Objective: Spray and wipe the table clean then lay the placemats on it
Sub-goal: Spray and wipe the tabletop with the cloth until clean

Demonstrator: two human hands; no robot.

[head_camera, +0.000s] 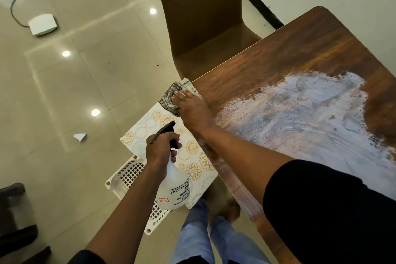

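Pressing a crumpled grey-patterned cloth (pixel 171 97) against the near-left edge of the brown wood-grain table (pixel 300 53), right hand (pixel 191 109) lying flat, fingers straight over the fabric. Gripping a translucent white spray bottle with black trigger (pixel 173 186) by the neck, left hand (pixel 160 150) curled round it, off the table's side. Showing a wide pale wet smear (pixel 310 113) across the tabletop. Lying below beside the table: cream placemats with gold floral circles (pixel 192 152) on a white perforated plastic stool (pixel 128 176). Standing at the far-left edge: brown chair (pixel 201 17).
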